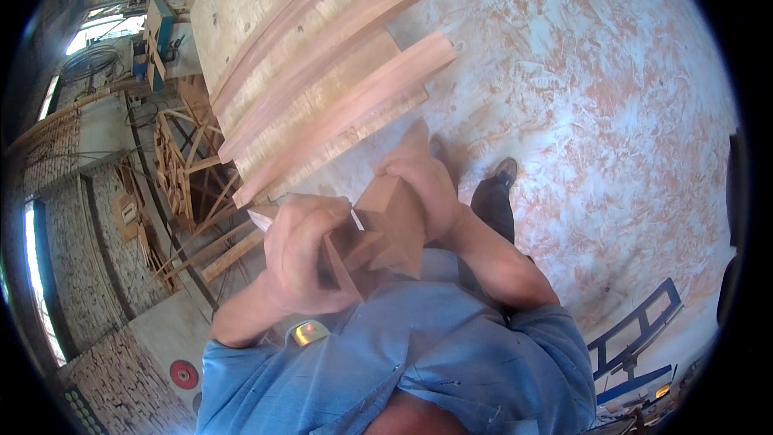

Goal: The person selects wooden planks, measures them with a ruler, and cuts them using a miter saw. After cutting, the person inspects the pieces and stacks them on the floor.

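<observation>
Just in front of my chest, my left hand is wrapped round a narrow length of wood, whose pointed ends stick out on both sides of the fist. Beside it, my right hand grips a wider, smooth wooden piece from its far side. The two pieces lie close together near my blue shirt; whether they touch is hard to tell. Beyond my hands, three long planed boards lie slanting across a pale plywood sheet.
Wooden frames and offcuts are piled to the left, near a brick wall. A red disc lies at lower left. Shavings and dust cover the floor on the right. A blue metal frame stands at lower right.
</observation>
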Tool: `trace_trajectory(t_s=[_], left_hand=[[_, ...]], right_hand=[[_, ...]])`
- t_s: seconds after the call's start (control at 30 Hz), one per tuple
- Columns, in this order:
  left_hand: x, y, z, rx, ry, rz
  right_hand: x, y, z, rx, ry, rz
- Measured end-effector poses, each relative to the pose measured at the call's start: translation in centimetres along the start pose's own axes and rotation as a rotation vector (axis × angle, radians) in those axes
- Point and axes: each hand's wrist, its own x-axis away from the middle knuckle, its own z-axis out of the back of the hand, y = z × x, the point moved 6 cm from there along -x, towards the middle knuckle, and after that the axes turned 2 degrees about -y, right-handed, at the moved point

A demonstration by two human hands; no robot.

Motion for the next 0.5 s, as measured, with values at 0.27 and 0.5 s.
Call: trace_trajectory(t_s=[0.27, 0.5], left_hand=[[0.3, 0.2, -0.3, -0.004, 0.039, -0.003], [0.5, -0.1, -0.2, -0.031, 0.043, -0.023]], right_hand=[[0.9, 0.5, -0.9, 0.014, 0.019, 0.031], [0.6, 0.9, -1.4, -0.007, -0.023, 0.046]])
